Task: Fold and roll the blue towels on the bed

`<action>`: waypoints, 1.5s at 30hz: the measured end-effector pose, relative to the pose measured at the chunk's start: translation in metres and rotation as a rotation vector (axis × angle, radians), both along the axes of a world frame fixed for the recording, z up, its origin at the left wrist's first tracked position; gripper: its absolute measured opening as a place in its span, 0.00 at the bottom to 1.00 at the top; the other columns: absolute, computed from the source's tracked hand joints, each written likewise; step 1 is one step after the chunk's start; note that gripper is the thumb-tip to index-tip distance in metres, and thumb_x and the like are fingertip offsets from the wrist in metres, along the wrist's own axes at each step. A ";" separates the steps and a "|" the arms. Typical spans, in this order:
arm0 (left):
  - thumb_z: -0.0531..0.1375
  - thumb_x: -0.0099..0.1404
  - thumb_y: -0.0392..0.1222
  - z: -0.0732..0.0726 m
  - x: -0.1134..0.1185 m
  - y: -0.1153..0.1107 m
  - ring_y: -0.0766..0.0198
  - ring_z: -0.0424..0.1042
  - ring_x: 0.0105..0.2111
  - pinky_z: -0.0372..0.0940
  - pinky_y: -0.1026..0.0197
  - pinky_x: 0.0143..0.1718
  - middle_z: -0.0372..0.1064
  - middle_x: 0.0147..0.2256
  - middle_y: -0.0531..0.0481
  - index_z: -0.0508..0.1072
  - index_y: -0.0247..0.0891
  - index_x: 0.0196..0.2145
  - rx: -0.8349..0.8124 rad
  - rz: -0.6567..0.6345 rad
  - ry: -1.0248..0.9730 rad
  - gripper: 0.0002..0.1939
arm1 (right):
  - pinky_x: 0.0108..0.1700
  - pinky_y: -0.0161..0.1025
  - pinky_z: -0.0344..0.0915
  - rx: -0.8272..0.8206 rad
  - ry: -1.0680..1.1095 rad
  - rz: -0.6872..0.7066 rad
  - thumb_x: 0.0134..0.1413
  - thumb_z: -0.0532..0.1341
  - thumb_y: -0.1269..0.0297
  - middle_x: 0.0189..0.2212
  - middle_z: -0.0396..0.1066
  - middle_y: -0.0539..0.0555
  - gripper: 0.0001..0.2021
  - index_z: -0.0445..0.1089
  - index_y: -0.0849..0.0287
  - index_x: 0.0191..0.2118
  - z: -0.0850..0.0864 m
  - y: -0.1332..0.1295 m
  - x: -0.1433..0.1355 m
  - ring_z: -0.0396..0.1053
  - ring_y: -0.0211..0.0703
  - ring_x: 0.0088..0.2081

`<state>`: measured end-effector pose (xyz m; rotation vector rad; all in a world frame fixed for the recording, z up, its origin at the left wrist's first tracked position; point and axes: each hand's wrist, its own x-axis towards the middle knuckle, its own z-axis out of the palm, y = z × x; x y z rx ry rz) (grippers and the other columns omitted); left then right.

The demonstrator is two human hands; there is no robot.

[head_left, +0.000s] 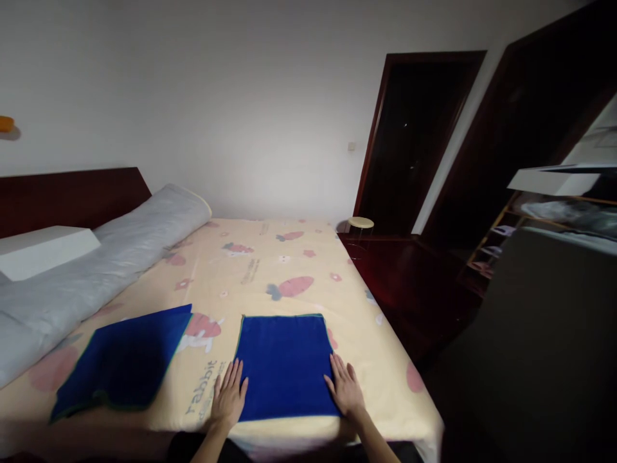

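Blue cloth (286, 366), green-stitched hem, lies flat at 6 o'clock on rabbit-print bedsheet (359, 334). My L hand (229, 399) is on its 8 o'clock edge, R hand (346, 389) on its 4: palms down, fingers extended, nothing gripped. Light flat contact both sides prob. steadies it w/o bunching. 2nd blue cloth (125, 360) skewed at 9 o'clock, set apart, prob. for elbow room. Grey rolled pad (137, 238) approx. 10 o'clock.

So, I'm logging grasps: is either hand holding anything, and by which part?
Nothing appears held: left hand and right hand lie flat at opposite side edges of a green-edged blue cloth.
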<state>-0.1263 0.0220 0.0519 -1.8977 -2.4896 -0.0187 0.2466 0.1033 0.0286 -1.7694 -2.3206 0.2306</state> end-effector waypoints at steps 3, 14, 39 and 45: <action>0.42 0.71 0.48 0.004 0.012 0.006 0.55 0.47 0.68 0.42 0.40 0.66 0.48 0.67 0.48 0.49 0.45 0.66 0.109 -0.019 0.024 0.27 | 0.67 0.58 0.42 0.018 -0.005 -0.035 0.66 0.43 0.48 0.68 0.46 0.60 0.32 0.50 0.62 0.67 0.007 -0.002 -0.018 0.45 0.53 0.68; 0.40 0.70 0.42 -0.015 0.085 0.053 0.60 0.48 0.67 0.52 0.49 0.65 0.43 0.68 0.51 0.39 0.46 0.66 0.060 -0.279 -0.131 0.28 | 0.67 0.52 0.44 -0.082 0.143 0.329 0.67 0.42 0.54 0.69 0.41 0.52 0.28 0.46 0.54 0.69 0.027 -0.003 -0.142 0.41 0.49 0.69; 0.38 0.72 0.49 -0.002 0.057 0.069 0.59 0.47 0.68 0.49 0.44 0.66 0.41 0.68 0.52 0.43 0.47 0.66 0.034 -0.202 -0.098 0.27 | 0.67 0.55 0.47 -0.030 0.088 0.281 0.66 0.42 0.43 0.69 0.44 0.51 0.30 0.45 0.48 0.68 0.012 0.037 -0.092 0.44 0.49 0.68; 0.41 0.70 0.50 -0.011 -0.002 0.045 0.58 0.47 0.68 0.39 0.40 0.67 0.44 0.68 0.53 0.47 0.49 0.66 0.040 -0.078 0.009 0.27 | 0.65 0.54 0.51 0.132 0.051 0.133 0.65 0.44 0.43 0.66 0.52 0.55 0.31 0.49 0.53 0.67 -0.017 0.052 -0.016 0.51 0.51 0.66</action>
